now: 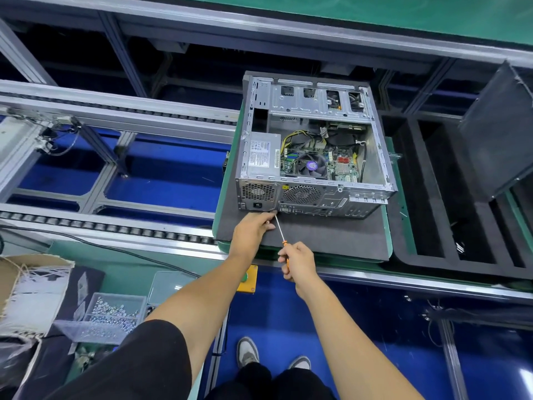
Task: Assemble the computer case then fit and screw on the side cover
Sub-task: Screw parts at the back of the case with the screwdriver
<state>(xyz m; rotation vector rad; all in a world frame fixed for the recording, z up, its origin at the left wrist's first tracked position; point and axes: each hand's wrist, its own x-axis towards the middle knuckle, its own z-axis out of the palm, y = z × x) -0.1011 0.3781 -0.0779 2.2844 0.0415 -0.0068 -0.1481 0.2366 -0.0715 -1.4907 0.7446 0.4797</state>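
Shoes [248, 351] on the blue floor [360, 336] below me, my dark trousers nearest of all; to my left a clear box of screws [111, 314] beside a torn cardboard box [27, 287]; a yellow button box [248, 280] sits at the near edge of the line, partly behind my left arm. My right hand [298, 262] is curled round the orange handle of a screwdriver [281, 235], whose thin shaft slants up and left to the lower rear corner of the case [314, 145]; my left hand [253, 229] reaches to that same corner, fingertips gathered at the shaft tip, pinching something small there, though I cannot tell what. The case lies on its side on a dark foam mat [331, 238], which rests on a green pallet [388, 226] on the conveyor; its open side faces up, with no cover on it, showing the power supply [264, 153] at left, the board with its fan [313, 166] in the middle and the drive cage [314, 99] at the far end. Right of it stand black foam trays [450, 203]; left, the roller rails [115, 116] run off; beyond, a green belt [375, 13].
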